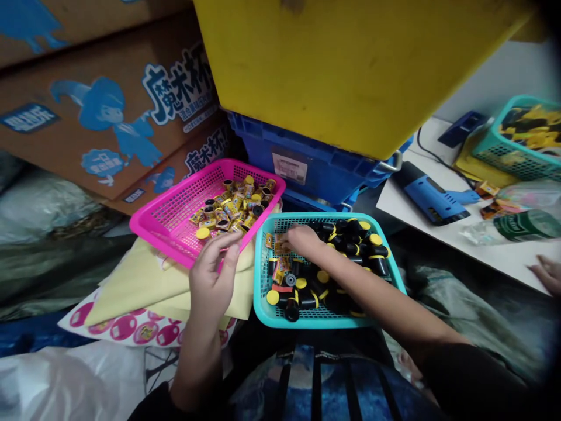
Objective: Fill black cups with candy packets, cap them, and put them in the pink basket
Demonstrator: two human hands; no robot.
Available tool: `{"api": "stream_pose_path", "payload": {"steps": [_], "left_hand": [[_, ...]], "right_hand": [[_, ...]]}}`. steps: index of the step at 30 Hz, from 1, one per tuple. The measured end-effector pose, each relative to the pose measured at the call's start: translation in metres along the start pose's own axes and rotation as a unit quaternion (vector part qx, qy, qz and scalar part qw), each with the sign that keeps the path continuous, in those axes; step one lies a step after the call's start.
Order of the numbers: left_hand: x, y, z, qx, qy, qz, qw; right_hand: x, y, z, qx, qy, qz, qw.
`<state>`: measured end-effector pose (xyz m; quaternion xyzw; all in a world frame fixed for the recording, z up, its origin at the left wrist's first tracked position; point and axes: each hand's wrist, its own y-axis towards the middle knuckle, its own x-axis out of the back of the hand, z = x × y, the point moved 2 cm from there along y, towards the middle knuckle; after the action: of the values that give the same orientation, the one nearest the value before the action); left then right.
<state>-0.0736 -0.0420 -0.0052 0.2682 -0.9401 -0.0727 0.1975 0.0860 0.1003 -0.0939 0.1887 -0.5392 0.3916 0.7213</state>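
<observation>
My left hand (214, 278) is at the near right edge of the pink basket (162, 225), its thumb and fingers stretched out with a gap between them. I see nothing between them. Small yellow-labelled cups (234, 204), some with black or yellow ends, fill the right part of that basket. My right hand (302, 238) reaches into the teal basket (258, 304) with its fingers curled at the small orange printed pieces (280, 269) on the left side. Its fingertips are partly hidden, so what they grip is unclear. Black cylinders with yellow caps (322, 286) fill most of the teal basket.
Behind the baskets stand a blue crate (289, 146), a yellow bin (342, 70) and printed cartons (105, 117). On the white table lie a blue heat gun (433, 193) and a plastic bottle (521, 225), with another teal basket (504, 149). Another person's hand (547, 275) shows far right.
</observation>
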Motion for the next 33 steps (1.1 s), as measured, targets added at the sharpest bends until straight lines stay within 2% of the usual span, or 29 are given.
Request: {"api": "stream_pose_path", "payload": {"steps": [3,5,7,8,11,16,18,20,23,27,33], "left_hand": [[-0.01,-0.001,-0.001,0.076,-0.045,0.025,0.996],[-0.027,-0.001,-0.001,0.122,-0.073,0.066,0.988],[-0.047,-0.002,0.001,0.149,-0.111,0.12,0.975],[-0.057,-0.002,0.002,0.158,-0.133,0.147,0.967],[-0.077,-0.002,0.005,0.182,-0.169,0.184,0.951],[-0.08,0.0,0.001,0.245,-0.125,0.173,0.946],[-0.078,0.0,-0.002,0.247,-0.089,0.147,0.954],[-0.075,0.001,-0.002,0.225,-0.048,0.096,0.968],[-0.071,0.003,-0.001,0.203,-0.036,0.047,0.977],[-0.073,0.006,-0.002,0.205,-0.061,0.062,0.975],[-0.075,0.005,-0.006,0.228,-0.087,0.136,0.96]], "right_hand": [[0.023,-0.024,0.002,0.096,0.044,-0.094,0.99],[0.041,-0.046,0.007,0.168,0.097,-0.251,0.948],[0.051,-0.066,0.011,0.193,0.117,-0.328,0.917],[0.052,-0.074,0.013,0.191,0.121,-0.345,0.911],[0.05,-0.086,0.009,0.164,0.141,-0.357,0.909],[0.039,-0.089,-0.006,0.142,0.193,-0.383,0.892],[0.034,-0.087,-0.01,0.145,0.208,-0.378,0.89],[0.029,-0.085,-0.012,0.152,0.227,-0.371,0.887],[0.023,-0.081,-0.013,0.161,0.244,-0.386,0.875],[0.022,-0.08,-0.014,0.18,0.239,-0.425,0.854],[0.022,-0.081,-0.013,0.188,0.242,-0.454,0.837]]}}
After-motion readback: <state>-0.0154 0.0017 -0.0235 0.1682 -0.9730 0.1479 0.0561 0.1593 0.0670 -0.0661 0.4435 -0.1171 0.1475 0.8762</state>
